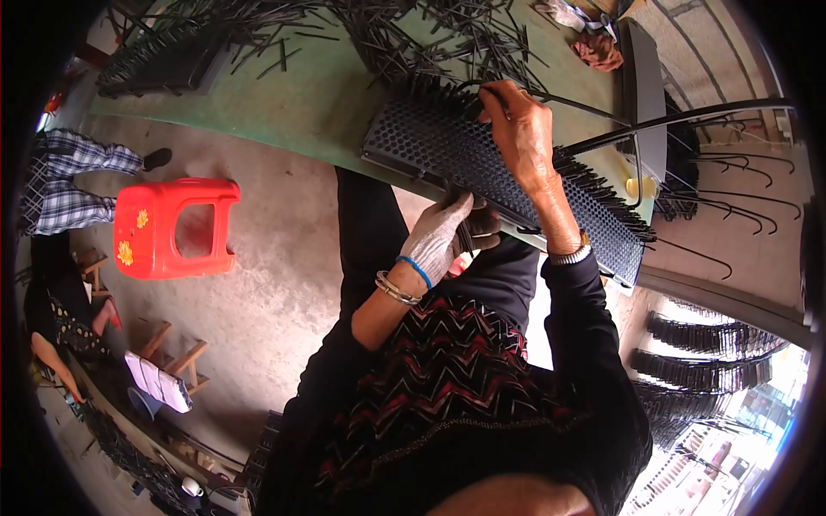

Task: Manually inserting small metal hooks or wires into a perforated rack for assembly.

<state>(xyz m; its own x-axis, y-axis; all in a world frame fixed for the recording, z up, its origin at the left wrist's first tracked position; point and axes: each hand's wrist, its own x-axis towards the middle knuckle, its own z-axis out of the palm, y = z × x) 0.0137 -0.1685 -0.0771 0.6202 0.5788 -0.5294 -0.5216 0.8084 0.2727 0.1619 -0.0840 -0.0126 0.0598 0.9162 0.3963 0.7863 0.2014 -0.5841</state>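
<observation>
A long black board (452, 146) full of round holes lies tilted across the near edge of the green table (284, 112). Thin black sticks (602, 193) stand in a dense row along its far side. My right hand (523, 133), bare, is over the board with thumb and fingers pinched at that row; what is between the fingertips is hidden among the dark sticks. Below the board's near edge, my left hand (440, 230) wears a pale glove with a dark palm. Its fingers are closed round a small bunch of black sticks (465, 237), partly covered by the glove.
Loose black sticks (447, 39) are heaped on the table's far side, near another filled board (172, 64). Long black hooked rods (723, 110) jut out at right. A red plastic stool (155, 232) stands on the floor at left, near a person in checked trousers (82, 163).
</observation>
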